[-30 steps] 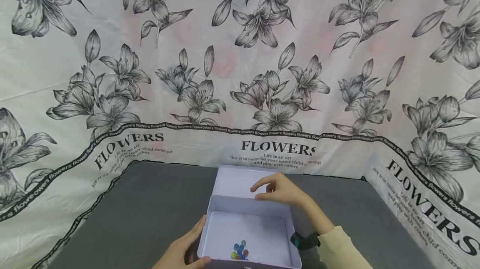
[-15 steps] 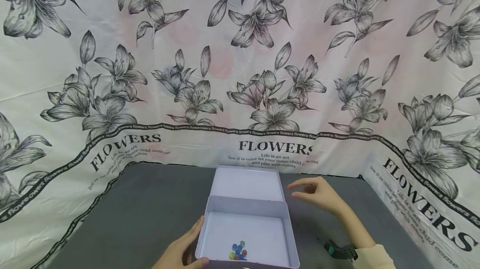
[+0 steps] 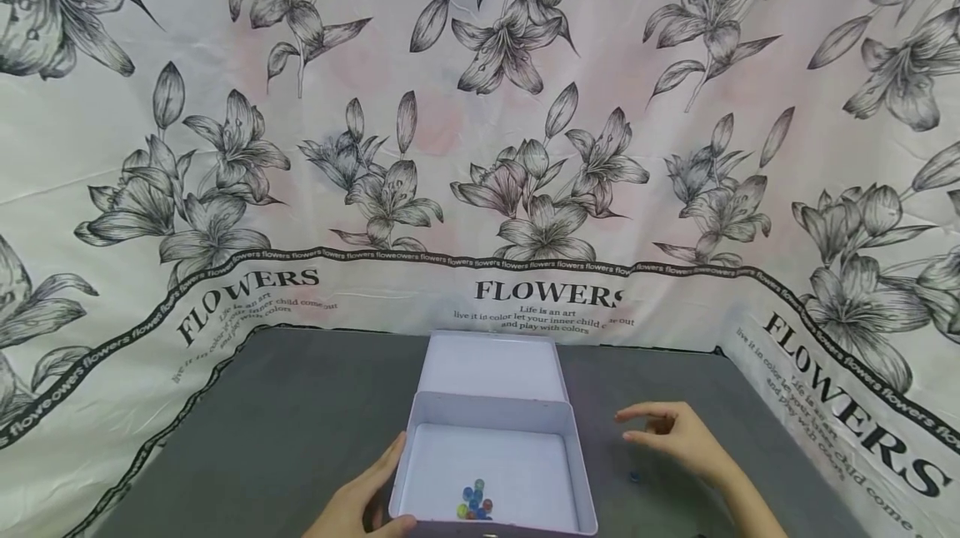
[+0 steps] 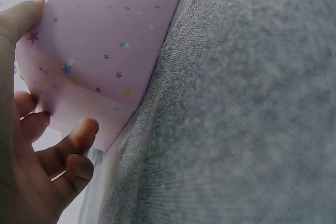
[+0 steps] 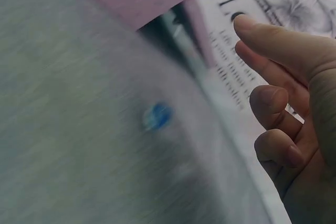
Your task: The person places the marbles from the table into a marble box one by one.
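A shallow box [image 3: 495, 411] with a pale inside stands in the head view with its lid [image 3: 491, 363] laid back behind it. Several coloured glass marbles [image 3: 475, 500] lie together near its front wall. My left hand [image 3: 360, 498] grips the box's front left corner, and the left wrist view shows the pink star-printed outer wall [image 4: 105, 30] by its fingers. Right of the box a single blue marble [image 3: 634, 477] lies on the table, blurred in the right wrist view. My right hand [image 3: 686, 442] hovers just behind it, thumb and forefinger apart, holding nothing.
The dark grey tabletop [image 3: 315, 405] runs to both sides of the box. A flower-printed cloth [image 3: 405, 288] hangs behind the table and along its sides, close behind the lid.
My right hand has moved from over the back of the box to the right and down toward the blue marble, which has come into view. The left hand keeps its hold.
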A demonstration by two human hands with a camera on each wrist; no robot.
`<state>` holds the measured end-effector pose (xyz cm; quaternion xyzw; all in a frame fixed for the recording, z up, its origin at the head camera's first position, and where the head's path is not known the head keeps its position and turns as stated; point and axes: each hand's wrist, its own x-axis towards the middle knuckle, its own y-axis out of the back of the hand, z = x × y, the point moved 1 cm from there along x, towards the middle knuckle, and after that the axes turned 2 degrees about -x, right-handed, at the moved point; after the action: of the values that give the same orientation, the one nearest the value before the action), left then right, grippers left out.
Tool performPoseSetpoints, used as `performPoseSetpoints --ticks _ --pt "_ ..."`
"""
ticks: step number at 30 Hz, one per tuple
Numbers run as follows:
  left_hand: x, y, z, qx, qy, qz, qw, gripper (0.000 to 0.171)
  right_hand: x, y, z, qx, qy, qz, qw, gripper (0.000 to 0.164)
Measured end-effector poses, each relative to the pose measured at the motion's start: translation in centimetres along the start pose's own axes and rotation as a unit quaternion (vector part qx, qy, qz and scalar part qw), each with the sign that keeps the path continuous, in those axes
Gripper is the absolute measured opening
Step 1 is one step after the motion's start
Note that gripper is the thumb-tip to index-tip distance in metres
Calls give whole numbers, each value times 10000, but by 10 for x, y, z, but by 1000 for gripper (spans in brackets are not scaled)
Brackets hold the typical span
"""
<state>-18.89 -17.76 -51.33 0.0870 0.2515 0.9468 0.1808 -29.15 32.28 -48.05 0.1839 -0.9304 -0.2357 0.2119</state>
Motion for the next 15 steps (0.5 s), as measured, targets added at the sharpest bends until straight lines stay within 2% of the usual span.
performPoseSetpoints --ticks 4,6,15 --pt "0 0 2 -19 3 9 10000 88 -19 -5 16 306 -16 -236 9993 25" --pt "-1 0 3 -7 -18 6 10000 87 -28 -6 23 334 -157 -296 9989 26" --pt "0 -1 0 -27 -57 -19 10000 87 -50 -5 31 196 -458 -160 9986 22"
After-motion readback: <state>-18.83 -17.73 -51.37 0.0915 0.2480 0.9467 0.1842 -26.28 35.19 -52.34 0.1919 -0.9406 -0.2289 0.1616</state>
